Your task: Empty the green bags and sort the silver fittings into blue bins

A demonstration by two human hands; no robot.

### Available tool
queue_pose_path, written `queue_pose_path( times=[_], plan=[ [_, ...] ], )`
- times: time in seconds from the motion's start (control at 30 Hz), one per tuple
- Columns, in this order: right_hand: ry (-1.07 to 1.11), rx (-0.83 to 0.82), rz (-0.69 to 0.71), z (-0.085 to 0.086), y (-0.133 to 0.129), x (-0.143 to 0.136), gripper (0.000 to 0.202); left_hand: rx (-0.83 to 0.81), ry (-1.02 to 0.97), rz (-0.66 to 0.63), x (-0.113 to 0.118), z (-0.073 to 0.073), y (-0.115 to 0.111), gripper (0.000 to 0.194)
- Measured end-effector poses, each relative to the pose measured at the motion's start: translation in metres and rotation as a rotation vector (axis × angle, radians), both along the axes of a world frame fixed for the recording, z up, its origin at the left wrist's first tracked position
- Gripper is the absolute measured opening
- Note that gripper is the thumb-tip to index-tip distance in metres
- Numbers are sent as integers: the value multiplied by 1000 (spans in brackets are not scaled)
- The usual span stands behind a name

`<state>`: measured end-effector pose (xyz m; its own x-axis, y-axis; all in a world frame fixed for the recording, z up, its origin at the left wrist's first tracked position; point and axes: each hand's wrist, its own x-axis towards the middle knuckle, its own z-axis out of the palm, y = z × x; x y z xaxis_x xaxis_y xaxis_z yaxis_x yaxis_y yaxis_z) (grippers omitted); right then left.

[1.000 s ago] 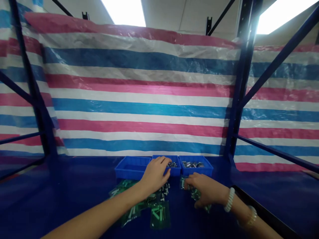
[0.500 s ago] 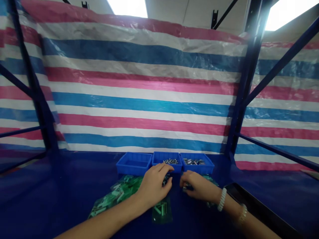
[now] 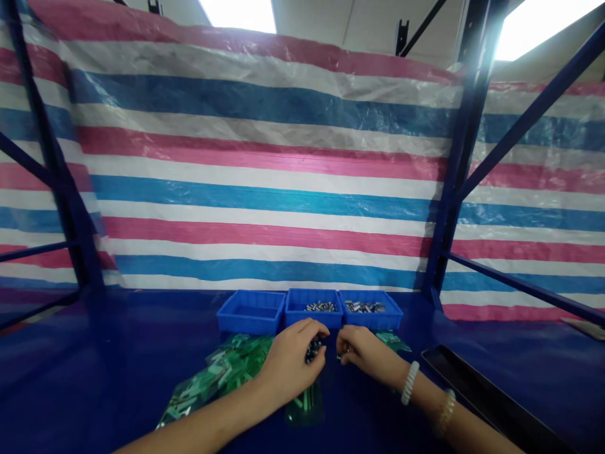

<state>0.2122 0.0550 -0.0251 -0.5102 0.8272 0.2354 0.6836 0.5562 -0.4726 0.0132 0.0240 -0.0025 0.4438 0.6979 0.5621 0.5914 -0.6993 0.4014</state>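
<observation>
Three blue trays stand side by side at the back of the dark blue bench (image 3: 127,353), before a striped sheet (image 3: 265,198). On the left, a heap of green bags (image 3: 231,372) with pale pieces inside spreads from below the left tray (image 3: 249,326) toward the near edge, partly behind the left forearm. The left hand (image 3: 290,359) comes next, in front of the middle tray (image 3: 329,320). Its fingers and thumb curve about a cluster of dark, shiny small parts (image 3: 314,349), with a gap between the tips; whether they grip the parts or only surround them, I cannot tell. Beneath that hand lies a single green bag (image 3: 306,415), partly covered. The middle tray holds a pile of metal fittings (image 3: 321,306). Just right of the cluster, the right hand (image 3: 366,353) has its fingers pinched together on a tiny metal piece (image 3: 339,357), below the right tray (image 3: 378,322), which contains metal cylinders (image 3: 365,307). Another flat green bag (image 3: 394,341) lies behind that hand. Two bracelets, one white (image 3: 409,383), one yellowish (image 3: 446,413), circle the right wrist and forearm. Farthest right lies a long black slab (image 3: 477,392).
</observation>
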Motion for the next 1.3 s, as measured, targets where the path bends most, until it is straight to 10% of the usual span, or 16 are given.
queue_pose_path(
  times=[0.37,0.77,1.3],
  plan=[
    [512,10,-19,14,-1,0,30,-313,-328,-32,9,0,-4,16],
    [289,303,196,14,-33,-16,71,-528,-630,-79,18,-12,-5,14],
    [329,406,227,43,-36,-4,16,-733,-861,-228,14,2,-11,18]
  ],
)
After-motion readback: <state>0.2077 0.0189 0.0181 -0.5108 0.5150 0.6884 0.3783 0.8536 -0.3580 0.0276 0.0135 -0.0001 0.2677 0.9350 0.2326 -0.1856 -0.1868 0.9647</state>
